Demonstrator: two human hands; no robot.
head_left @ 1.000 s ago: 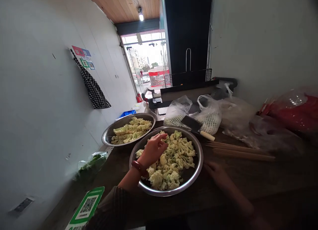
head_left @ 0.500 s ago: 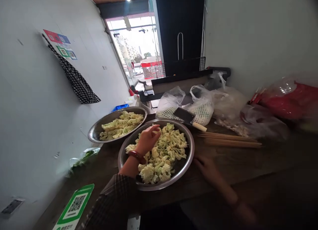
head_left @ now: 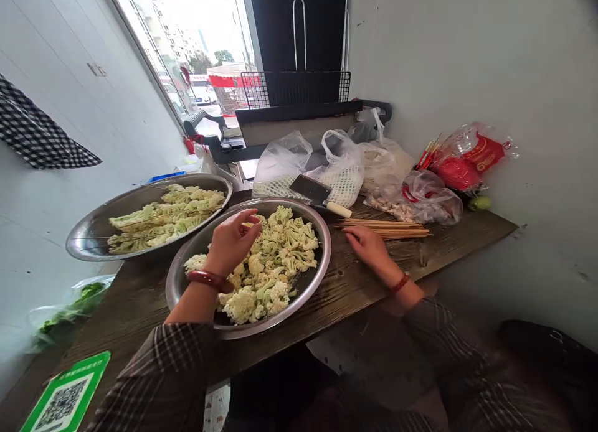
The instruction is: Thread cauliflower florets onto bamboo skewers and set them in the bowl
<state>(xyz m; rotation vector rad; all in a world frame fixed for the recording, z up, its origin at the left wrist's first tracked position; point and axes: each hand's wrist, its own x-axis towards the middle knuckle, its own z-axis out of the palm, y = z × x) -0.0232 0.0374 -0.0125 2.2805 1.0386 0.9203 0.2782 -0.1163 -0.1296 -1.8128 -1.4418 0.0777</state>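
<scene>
First, a steel bowl point(head_left: 91, 225) holds skewered cauliflower point(head_left: 163, 219). Next, the left hand point(head_left: 231, 242) hovers over a second bowl point(head_left: 326, 245), fingers loosely bent and released, thumb apart; loose florets point(head_left: 280, 258) lie inside. Then comes a cleaver point(head_left: 311, 188). Further right, the right hand point(head_left: 371, 248) reaches the near edge of the sticks point(head_left: 402, 232); whether its fingers pinch any, I cannot tell.

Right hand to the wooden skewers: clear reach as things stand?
Probably yes: the right hand is right beside the skewers, with nothing visible in between. The cleaver lies beyond them, so it shouldn't block.
</scene>
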